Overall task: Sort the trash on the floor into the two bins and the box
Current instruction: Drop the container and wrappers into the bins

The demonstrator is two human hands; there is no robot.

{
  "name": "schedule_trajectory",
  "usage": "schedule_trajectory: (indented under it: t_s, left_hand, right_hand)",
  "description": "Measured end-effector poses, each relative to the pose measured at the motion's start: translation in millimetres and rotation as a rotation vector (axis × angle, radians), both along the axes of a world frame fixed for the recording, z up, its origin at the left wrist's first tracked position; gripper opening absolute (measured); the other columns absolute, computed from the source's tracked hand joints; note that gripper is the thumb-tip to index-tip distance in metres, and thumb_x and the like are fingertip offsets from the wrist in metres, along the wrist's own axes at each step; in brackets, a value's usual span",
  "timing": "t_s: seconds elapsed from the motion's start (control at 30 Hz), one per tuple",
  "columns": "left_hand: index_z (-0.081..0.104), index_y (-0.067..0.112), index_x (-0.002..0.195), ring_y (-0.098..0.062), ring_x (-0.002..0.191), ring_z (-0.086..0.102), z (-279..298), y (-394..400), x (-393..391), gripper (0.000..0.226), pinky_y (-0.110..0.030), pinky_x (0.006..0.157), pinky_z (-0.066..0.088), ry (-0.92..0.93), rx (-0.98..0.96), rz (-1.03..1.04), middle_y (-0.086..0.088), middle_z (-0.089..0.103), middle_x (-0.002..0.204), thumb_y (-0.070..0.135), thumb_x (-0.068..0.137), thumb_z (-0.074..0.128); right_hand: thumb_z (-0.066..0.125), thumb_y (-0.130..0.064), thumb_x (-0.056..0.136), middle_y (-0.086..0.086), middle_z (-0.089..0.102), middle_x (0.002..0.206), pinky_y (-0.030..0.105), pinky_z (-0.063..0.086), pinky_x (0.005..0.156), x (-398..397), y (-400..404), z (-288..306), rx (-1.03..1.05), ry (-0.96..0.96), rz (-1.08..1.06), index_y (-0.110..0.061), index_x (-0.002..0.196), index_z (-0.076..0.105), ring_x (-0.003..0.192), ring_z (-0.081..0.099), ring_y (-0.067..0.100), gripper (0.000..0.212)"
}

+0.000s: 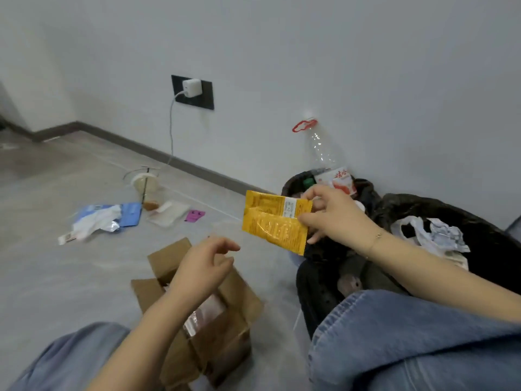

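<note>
Right hand: the right hand [335, 213] is raised above the near bin, with thumb and fingers pinched on the right edge of the packet; a thin bracelet is worn at the wrist.
Packet: the yellow packet [275, 221] is held flat in the air, tilted, between the box and the bins; its print is too blurred to be read.
Left hand: the left hand [201, 266] is held over the box, fingers loosely curled and spread, with nothing gripped; the fingertips are stopped short of the packet.
Box: the cardboard box [234, 303] is stood open on the floor below the left hand; a clear plastic wrapper is seen inside, but most of the interior is hidden by the forearm.
Near bin: the black-lined bin [366, 193] is set against the wall; a clear bottle [324, 150] with a red ring at the neck is stuck out of it, and its lower part is covered by the right hand.
Far bin: the second bin [485, 230] is cut off at the right edge; crumpled white paper and plastic are seen in it.
Floor trash: a plastic cup [148, 190], a white-and-blue wrapper [101, 221], a white tray [167, 217] and a pink slip [194, 215] are left well apart from the hands.
Knees: both are clad in denim and cropped at the bottom.
</note>
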State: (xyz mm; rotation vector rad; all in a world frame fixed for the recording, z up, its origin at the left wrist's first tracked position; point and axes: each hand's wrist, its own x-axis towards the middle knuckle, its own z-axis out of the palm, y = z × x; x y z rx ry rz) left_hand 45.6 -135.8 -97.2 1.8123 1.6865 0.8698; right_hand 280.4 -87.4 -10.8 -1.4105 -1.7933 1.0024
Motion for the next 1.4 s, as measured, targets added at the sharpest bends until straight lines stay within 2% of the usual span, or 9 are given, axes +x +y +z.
schedule_trajectory:
  t_s: [0.17,0.3,0.43,0.53,0.63,0.8,1.03,1.2,1.4]
  left_hand:
    - [0.055,0.041,0.124,-0.006,0.134,0.035,-36,-17,-56,0.046,-0.035,0.111,0.031,0.510,-0.098,-0.280,0.019,0.045,0.139,0.061,0.087,0.036]
    - [0.042,0.043,0.137,-0.006,0.144,0.014,-58,-32,-70,0.057,-0.036,0.117,0.008,0.671,-0.138,-0.361,0.018,0.030,0.152,0.067,0.088,0.025]
    - [0.040,0.043,0.139,-0.006,0.143,0.017,-64,-44,-78,0.064,-0.040,0.118,0.004,0.664,-0.126,-0.341,0.017,0.032,0.151,0.072,0.088,0.016]
    - [0.049,0.040,0.133,-0.008,0.138,0.031,-65,-48,-80,0.055,-0.041,0.117,0.014,0.662,-0.055,-0.327,0.015,0.043,0.144,0.067,0.092,0.026]
    - [0.062,0.037,0.119,-0.011,0.126,0.049,-72,-55,-86,0.048,-0.041,0.110,0.031,0.674,0.020,-0.283,0.014,0.058,0.128,0.063,0.092,0.032]
    - [0.060,0.038,0.120,-0.012,0.129,0.046,-88,-70,-95,0.042,-0.038,0.112,0.024,0.616,0.043,-0.195,0.012,0.055,0.135,0.058,0.093,0.035]
    - [0.052,0.042,0.128,-0.011,0.140,0.032,-92,-75,-91,0.044,-0.046,0.113,0.007,0.523,0.057,-0.110,0.011,0.044,0.146,0.060,0.093,0.033]
    - [0.042,0.042,0.139,-0.006,0.146,0.010,-90,-75,-92,0.050,-0.045,0.117,-0.007,0.496,0.025,-0.117,0.014,0.026,0.156,0.059,0.094,0.026]
    - [0.051,0.040,0.132,-0.011,0.145,0.023,-91,-69,-83,0.050,-0.047,0.115,-0.002,0.474,0.063,-0.113,0.010,0.038,0.151,0.059,0.094,0.025]
  right_hand:
    - [0.064,-0.002,0.079,0.002,0.059,0.066,0.039,0.060,0.056,-58,10,-19,0.004,-0.217,0.160,-0.011,0.084,0.051,0.053,0.066,0.015,0.017]
    - [0.066,-0.010,0.079,0.008,0.061,0.073,0.045,0.058,0.058,-98,5,-41,0.014,-0.282,0.244,-0.005,0.087,0.054,0.056,0.068,0.023,0.015]
    - [0.066,-0.021,0.076,0.002,0.061,0.067,0.041,0.051,0.062,-117,-5,-73,0.164,-0.434,0.336,-0.015,0.076,0.050,0.063,0.061,0.020,0.017]
    - [0.063,-0.024,0.078,0.000,0.056,0.065,0.039,0.045,0.061,-127,-11,-93,0.236,-0.515,0.438,-0.019,0.074,0.045,0.065,0.055,0.023,0.020]
    - [0.055,-0.024,0.082,0.008,0.061,0.077,0.040,0.046,0.060,-140,-18,-113,0.328,-0.708,0.568,-0.023,0.080,0.042,0.073,0.057,0.032,0.013]
    - [0.048,-0.025,0.086,0.010,0.063,0.097,0.034,0.039,0.063,-149,-20,-124,0.301,-1.009,0.656,-0.022,0.086,0.047,0.092,0.059,0.034,0.003]
    - [0.056,-0.050,0.081,-0.001,0.046,0.057,0.028,0.035,0.052,-149,-10,-122,0.147,-0.973,0.572,-0.017,0.068,0.056,0.065,0.049,0.020,0.035]
    - [0.054,-0.035,0.088,-0.003,0.063,0.077,0.027,0.047,0.062,-151,-5,-121,0.212,-0.896,0.473,-0.023,0.084,0.061,0.076,0.059,0.016,0.014]
    - [0.058,-0.025,0.082,-0.003,0.066,0.080,0.034,0.055,0.069,-151,-4,-142,0.161,-0.973,0.434,-0.021,0.075,0.068,0.077,0.062,0.016,0.014]
